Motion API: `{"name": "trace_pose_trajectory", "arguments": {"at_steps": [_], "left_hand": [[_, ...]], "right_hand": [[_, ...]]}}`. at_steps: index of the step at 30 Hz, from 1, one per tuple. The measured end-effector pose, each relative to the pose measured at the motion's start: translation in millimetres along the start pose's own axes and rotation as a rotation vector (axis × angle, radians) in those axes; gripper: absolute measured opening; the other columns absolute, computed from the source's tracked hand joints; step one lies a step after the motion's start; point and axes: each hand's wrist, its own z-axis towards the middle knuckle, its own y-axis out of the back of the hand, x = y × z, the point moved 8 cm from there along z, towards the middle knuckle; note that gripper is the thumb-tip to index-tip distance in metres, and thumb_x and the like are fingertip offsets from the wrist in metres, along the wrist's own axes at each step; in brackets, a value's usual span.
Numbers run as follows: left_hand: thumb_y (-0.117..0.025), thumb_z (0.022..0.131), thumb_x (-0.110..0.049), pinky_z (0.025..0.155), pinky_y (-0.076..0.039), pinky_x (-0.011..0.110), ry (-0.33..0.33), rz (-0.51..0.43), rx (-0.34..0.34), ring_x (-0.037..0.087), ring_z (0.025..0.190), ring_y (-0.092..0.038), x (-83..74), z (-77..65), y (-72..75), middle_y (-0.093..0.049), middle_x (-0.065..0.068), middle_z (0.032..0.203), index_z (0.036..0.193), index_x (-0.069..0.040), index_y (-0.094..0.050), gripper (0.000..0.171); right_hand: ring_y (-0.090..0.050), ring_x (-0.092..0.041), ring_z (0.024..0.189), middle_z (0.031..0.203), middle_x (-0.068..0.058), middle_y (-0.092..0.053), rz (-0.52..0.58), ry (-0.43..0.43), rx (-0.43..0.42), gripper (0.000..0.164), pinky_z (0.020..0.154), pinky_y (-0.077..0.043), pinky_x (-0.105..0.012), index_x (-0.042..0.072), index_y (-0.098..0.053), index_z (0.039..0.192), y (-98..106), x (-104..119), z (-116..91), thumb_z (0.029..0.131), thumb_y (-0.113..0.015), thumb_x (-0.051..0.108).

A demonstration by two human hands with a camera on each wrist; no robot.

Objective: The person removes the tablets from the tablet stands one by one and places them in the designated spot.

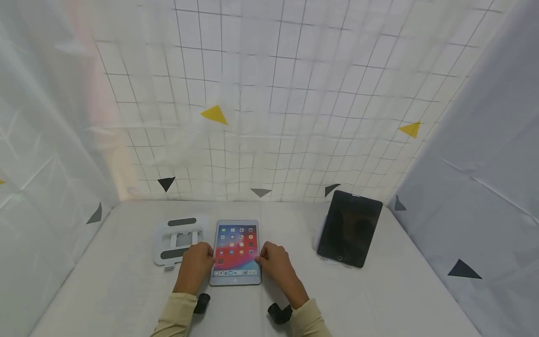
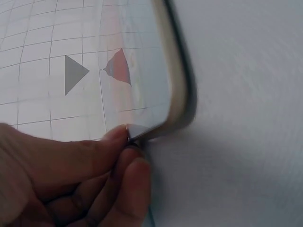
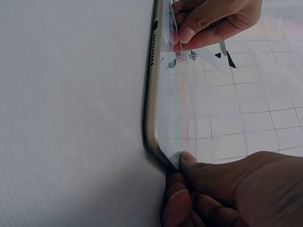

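Observation:
A white tablet [image 1: 236,252] with its home screen lit lies face up on the white-covered table. My left hand [image 1: 195,264] pinches the tablet's left side near its lower half, thumb on top. On the opposite side, my right hand [image 1: 277,264] pinches the right edge in the same way. In the left wrist view, the left thumb [image 2: 116,137] presses at the tablet's rim, with the fingertips below it. The right wrist view shows the tablet's metal edge [image 3: 151,104] with speaker holes, and both hands at its sides. The glossy screen mirrors the grid wall.
A folded grey-white stand [image 1: 182,222] with dark pads lies left of the tablet. To the right, a second tablet [image 1: 351,229] with a dark screen rests tilted, something whitish under it. A gridded sheet [image 1: 261,117] hangs behind, with pale sheets at both sides.

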Motion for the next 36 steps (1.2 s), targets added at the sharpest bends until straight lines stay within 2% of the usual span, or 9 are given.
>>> {"name": "trace_pose_trajectory", "arguments": {"at_steps": [8, 11, 15, 20, 25, 30, 34, 36], "left_hand": [[-0.075, 0.089, 0.003, 0.066, -0.055, 0.044, 0.011, 0.008, 0.014, 0.025, 0.072, -0.062, -4.2, 3.2, -1.9, -0.07, 0.014, 0.083, 0.091, 0.006, -0.072, 0.005], [-0.074, 0.089, 0.002, 0.065, -0.055, 0.043, 0.013, 0.013, 0.01, 0.025, 0.071, -0.062, -9.0, 2.9, -2.8, -0.07, 0.013, 0.082, 0.091, 0.006, -0.072, 0.005], [-0.073, 0.094, -0.008, 0.06, -0.052, 0.039, -0.003, 0.011, -0.035, 0.021, 0.067, -0.06, -22.0, -0.6, -1.9, -0.069, 0.007, 0.078, 0.1, 0.003, -0.074, 0.013], [-0.071, 0.098, -0.023, 0.065, -0.053, 0.039, -0.118, -0.003, -0.112, 0.018, 0.075, -0.062, -52.6, -7.7, -3.0, -0.07, 0.001, 0.088, 0.109, -0.007, -0.076, 0.02], [-0.071, 0.099, -0.024, 0.068, -0.054, 0.039, -0.236, -0.046, -0.098, 0.017, 0.081, -0.063, -81.7, -18.0, -14.6, -0.07, -0.001, 0.094, 0.109, -0.011, -0.076, 0.017], [-0.072, 0.099, -0.023, 0.066, -0.051, 0.034, -0.321, -0.047, -0.089, 0.014, 0.08, -0.062, -108.6, -25.2, -29.7, -0.069, -0.003, 0.091, 0.106, -0.012, -0.075, 0.013], [-0.073, 0.098, -0.023, 0.064, -0.05, 0.031, -0.406, -0.045, -0.097, 0.013, 0.078, -0.061, -136.9, -25.0, -42.4, -0.069, -0.003, 0.089, 0.103, -0.014, -0.075, 0.011], [-0.074, 0.098, -0.024, 0.063, -0.049, 0.029, -0.427, -0.054, -0.086, 0.013, 0.076, -0.06, -149.1, -23.4, -52.0, -0.069, -0.003, 0.089, 0.104, -0.013, -0.075, 0.012]], "right_hand": [[-0.052, -0.016, 0.066, 0.073, 0.0, -0.056, 0.035, -0.033, 0.018, 0.02, 0.058, -0.046, -0.029, 0.007, -0.061, 0.089, 4.2, -7.4, 0.8, 0.094, -0.079, 0.012], [-0.054, -0.017, 0.068, 0.074, 0.0, -0.058, 0.043, -0.054, 0.024, 0.019, 0.059, -0.048, -0.03, 0.007, -0.063, 0.096, 9.4, -13.7, 1.1, 0.095, -0.079, 0.017], [-0.056, -0.017, 0.066, 0.075, 0.0, -0.059, 0.043, -0.046, 0.0, 0.023, 0.06, -0.05, -0.032, 0.007, -0.065, 0.108, 24.9, -17.2, 2.7, 0.098, -0.076, 0.024], [-0.057, -0.018, 0.068, 0.078, 0.0, -0.064, 0.029, -0.019, -0.149, 0.021, 0.062, -0.052, -0.035, 0.009, -0.068, 0.113, 68.1, -18.8, 3.1, 0.101, -0.072, 0.025], [-0.061, -0.02, 0.077, 0.087, -0.003, -0.07, 0.017, -0.054, -0.284, 0.019, 0.066, -0.051, -0.039, 0.008, -0.071, 0.114, 116.6, -33.9, -4.9, 0.102, -0.07, 0.023], [-0.064, -0.022, 0.081, 0.091, -0.005, -0.072, 0.026, -0.079, -0.329, 0.022, 0.068, -0.051, -0.039, 0.006, -0.07, 0.116, 152.0, -57.3, -14.2, 0.103, -0.068, 0.024], [-0.067, -0.026, 0.089, 0.095, -0.007, -0.073, 0.017, -0.071, -0.347, 0.022, 0.077, -0.052, -0.045, 0.004, -0.07, 0.116, 177.5, -73.6, -24.4, 0.104, -0.067, 0.023], [-0.068, -0.027, 0.09, 0.096, -0.007, -0.074, -0.002, -0.079, -0.35, 0.023, 0.079, -0.052, -0.048, 0.004, -0.069, 0.117, 187.8, -83.4, -29.8, 0.104, -0.066, 0.023]]}}
